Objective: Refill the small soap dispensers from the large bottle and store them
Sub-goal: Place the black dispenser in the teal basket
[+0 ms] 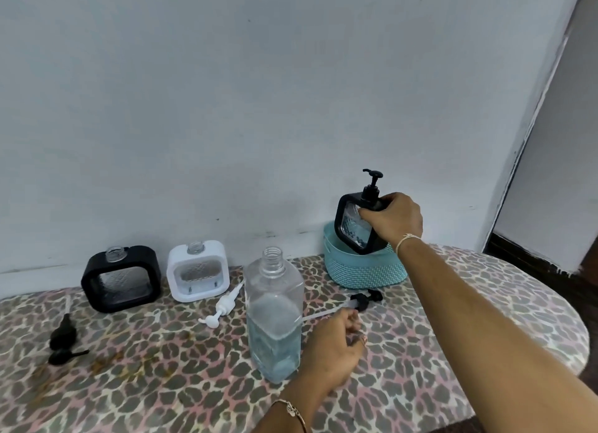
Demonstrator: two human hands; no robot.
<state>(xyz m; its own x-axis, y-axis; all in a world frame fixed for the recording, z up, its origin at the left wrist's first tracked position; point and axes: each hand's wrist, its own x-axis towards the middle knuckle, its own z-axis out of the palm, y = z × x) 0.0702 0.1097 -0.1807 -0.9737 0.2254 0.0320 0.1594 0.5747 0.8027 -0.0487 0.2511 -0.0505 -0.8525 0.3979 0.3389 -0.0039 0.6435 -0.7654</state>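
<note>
The table cloth (161,384) is leopard print: grey-brown spots on pink and cream. The big bottle (275,335) is clear, its liquid pale blue. At two o'clock from it, the basket (365,271) is teal with a woven texture, and the raised dispenser (351,230) is black-framed. At ten o'clock stand a white dispenser (197,272) and a black dispenser (121,279). The wall (259,93) is pale grey.

Gold bracelet (293,411) on left wrist, pale thread (406,238) around right wrist.

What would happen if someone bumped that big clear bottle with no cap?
The large bottle stands tall on soft-looking cloth, so it may tip. Its neck is open, so the bluish liquid could spill. Under half full, it is probably fairly light.
</note>
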